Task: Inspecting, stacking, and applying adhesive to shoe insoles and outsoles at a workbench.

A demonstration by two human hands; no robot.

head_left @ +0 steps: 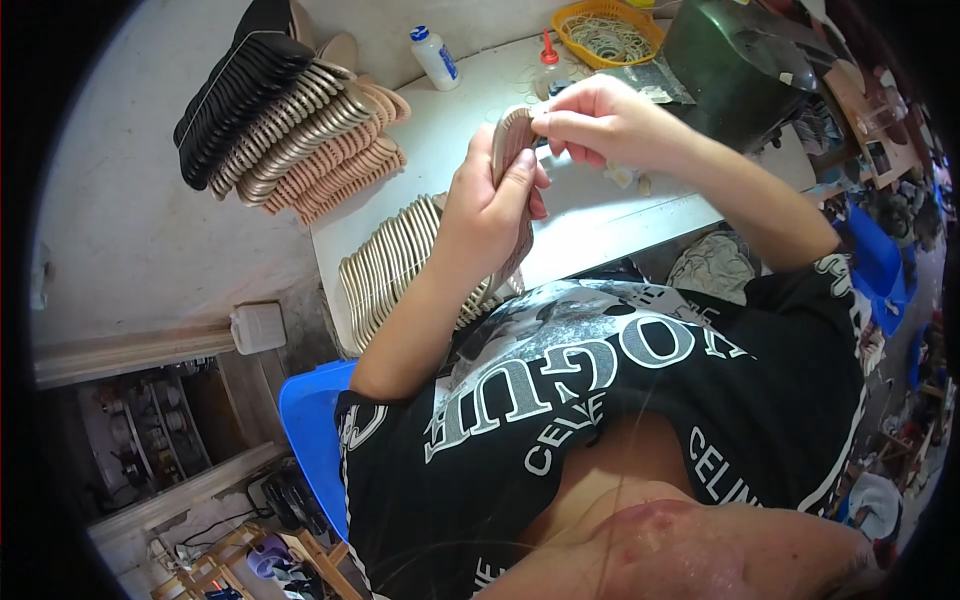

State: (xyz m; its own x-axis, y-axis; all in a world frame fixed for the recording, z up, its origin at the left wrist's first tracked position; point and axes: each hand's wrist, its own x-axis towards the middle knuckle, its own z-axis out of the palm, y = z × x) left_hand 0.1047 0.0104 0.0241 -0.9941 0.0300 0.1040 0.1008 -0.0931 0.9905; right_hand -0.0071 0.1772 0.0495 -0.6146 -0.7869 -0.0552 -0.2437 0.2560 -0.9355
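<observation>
A shoe sole (515,128), tan-brown with a pale rim, stands on edge above the white table. Around its middle, my left hand (485,205) is closed, thumb on the near face and fingers wrapped behind. At the sole's upper end, the thumb and forefinger of my right hand (598,118) are pinched together on the rim; whether a small piece sits between them is too fine to tell. Close to my left forearm lies a row of gold-edged soles (385,265), packed side by side and partly hidden by that arm.
Stacked black, gold and pink soles (300,120) lean at the left wall. Along the table's (590,215) back stand a white bottle with a blue cap (435,58), a red-tipped squeeze bottle (548,62) and a yellow basket (565,30) of bands. A dark green machine housing (735,65) is at right.
</observation>
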